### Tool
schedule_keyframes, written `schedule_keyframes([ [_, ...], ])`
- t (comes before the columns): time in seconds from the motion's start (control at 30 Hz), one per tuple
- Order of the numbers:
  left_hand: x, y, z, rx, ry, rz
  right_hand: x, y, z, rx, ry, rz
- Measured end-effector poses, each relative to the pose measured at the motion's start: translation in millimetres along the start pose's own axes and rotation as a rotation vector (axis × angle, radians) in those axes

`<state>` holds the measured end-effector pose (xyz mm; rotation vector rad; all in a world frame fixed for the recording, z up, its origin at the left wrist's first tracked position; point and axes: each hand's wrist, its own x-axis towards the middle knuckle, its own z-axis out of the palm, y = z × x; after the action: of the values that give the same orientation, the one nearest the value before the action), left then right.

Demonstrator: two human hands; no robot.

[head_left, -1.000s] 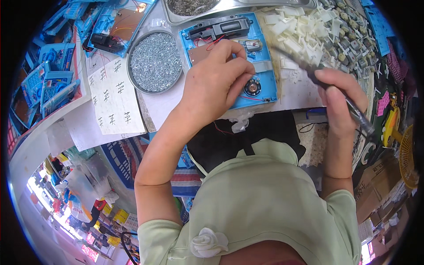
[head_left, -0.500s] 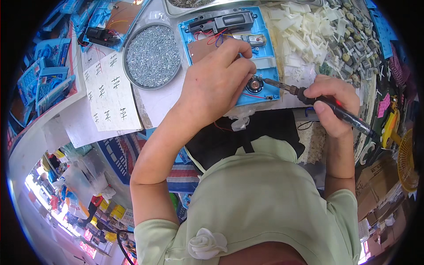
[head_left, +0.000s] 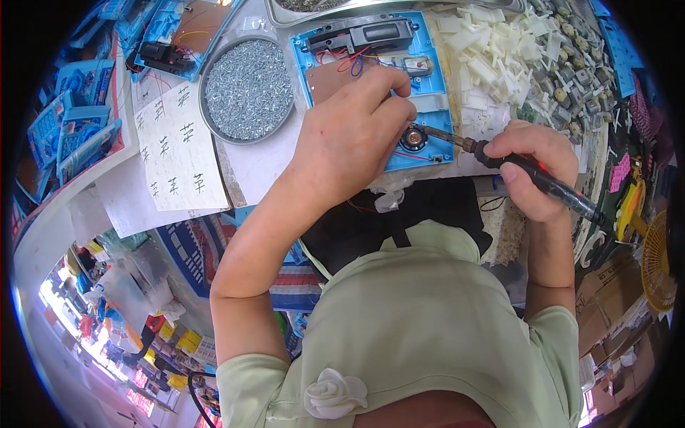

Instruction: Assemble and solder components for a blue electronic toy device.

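Observation:
My right hand (head_left: 536, 167) is closed round the dark handle of a soldering iron (head_left: 546, 180), its metal tip pointing left at the edge of a small round black speaker (head_left: 414, 138). The speaker sits in the near right part of an open blue plastic housing (head_left: 437, 85). Over the middle of this housing bends my left hand (head_left: 357, 128), fingers curled together beside the speaker; what they pinch, if anything, is hidden. Farther back in the housing are a black battery compartment (head_left: 371, 36), red and blue wires, a brown circuit board (head_left: 328, 80) and a small motor (head_left: 418, 66).
Left of the housing stands a round metal dish (head_left: 207, 107) of small screws, beside a handwritten sheet (head_left: 175, 157). White plastic parts (head_left: 492, 53) and small motors (head_left: 571, 85) are heaped to the right. Another wired blue housing (head_left: 171, 39) and blue pieces (head_left: 78, 135) lie at left.
The soldering iron and my right hand have shifted slightly left, bringing the tip closer over the speaker's edge. My left hand has moved slightly right with the housing.

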<state>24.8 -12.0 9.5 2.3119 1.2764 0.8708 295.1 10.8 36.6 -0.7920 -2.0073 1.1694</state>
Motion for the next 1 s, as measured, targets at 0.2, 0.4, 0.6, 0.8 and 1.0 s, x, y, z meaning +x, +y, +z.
schedule_keyframes([
  [0.2, -1, 0, 1, 0.004, -0.013, -0.008, -1, -5, -3, 0.008, -0.01, 0.021],
  [0.4, -1, 2, 0, 0.015, -0.021, -0.021, -14, -2, -12, 0.034, 0.076, -0.016],
  [0.6, -1, 1, -2, 0.028, -0.034, 0.003, -14, -3, -16, 0.018, 0.082, -0.021],
  [0.8, -2, 0, -6, 0.058, -0.057, 0.008, -9, -2, -13, 0.027, 0.042, -0.046],
  [1.0, 0, 1, -7, 0.039, -0.06, 0.018, -3, -2, -7, -0.004, 0.003, -0.027],
])
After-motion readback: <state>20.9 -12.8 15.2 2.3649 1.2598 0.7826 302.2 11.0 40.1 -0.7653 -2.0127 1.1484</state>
